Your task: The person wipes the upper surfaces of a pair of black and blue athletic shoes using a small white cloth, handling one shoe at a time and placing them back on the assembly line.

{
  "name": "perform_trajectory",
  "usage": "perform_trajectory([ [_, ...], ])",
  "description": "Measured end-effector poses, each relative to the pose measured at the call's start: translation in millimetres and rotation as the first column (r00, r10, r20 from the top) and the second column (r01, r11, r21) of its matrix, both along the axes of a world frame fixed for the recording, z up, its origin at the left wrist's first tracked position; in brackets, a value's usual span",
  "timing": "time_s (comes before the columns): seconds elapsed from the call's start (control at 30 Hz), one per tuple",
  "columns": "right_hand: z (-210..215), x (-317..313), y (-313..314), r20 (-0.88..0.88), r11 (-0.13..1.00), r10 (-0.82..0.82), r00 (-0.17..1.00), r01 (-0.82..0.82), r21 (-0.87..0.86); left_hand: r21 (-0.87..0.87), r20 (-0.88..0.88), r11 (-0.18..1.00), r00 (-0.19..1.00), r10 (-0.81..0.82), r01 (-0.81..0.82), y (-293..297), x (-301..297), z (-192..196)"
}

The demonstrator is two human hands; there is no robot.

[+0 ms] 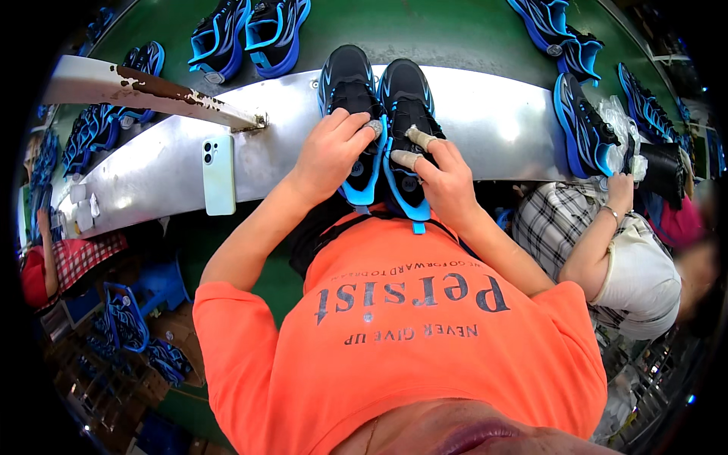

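Observation:
Two black-and-blue sneakers (347,74) stand side by side on the metal ledge before me, toes pointing away and heels toward my body. My left hand (326,155) is closed at the left sneaker's lacing and collar, with a wrapped fingertip against its inner side. On the right sneaker (406,85), my right hand (446,180) has its fingers bent and pressed at the lacing and tongue; two of them wear pale finger wraps. Exactly which small part each fingertip pinches is hidden. Blue heel loops hang at the near ends of both shoes.
Left of me a pale green phone (219,174) lies on the metal ledge (280,140), beside a rusty white post (163,95). More sneakers (220,38) stand on the green belt (425,30). At right, a co-worker's hand (620,191) is by another sneaker (582,133) and clear plastic.

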State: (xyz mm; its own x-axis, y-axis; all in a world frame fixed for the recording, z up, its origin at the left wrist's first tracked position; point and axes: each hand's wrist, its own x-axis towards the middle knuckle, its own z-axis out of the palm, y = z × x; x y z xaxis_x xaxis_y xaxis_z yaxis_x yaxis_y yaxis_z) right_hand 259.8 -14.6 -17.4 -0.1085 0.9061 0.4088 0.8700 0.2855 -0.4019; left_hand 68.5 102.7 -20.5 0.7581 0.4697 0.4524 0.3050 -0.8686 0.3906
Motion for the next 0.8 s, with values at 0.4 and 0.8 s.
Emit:
perform_trajectory([
  [0.4, 35.9, 25.4, 22.9, -0.434, 0.864, 0.183, 0.882, -0.354, -0.357, -0.42, -0.079, 0.905, 0.996, 0.035, -0.065, 22.0, -11.7, 3.8],
  [0.8, 35.8, 27.3, 12.9, -0.15, 0.91, 0.139, 0.979, -0.186, -0.371, -0.327, -0.02, 0.941, 0.995, -0.097, 0.085, 13.8, -1.2, 3.3],
])
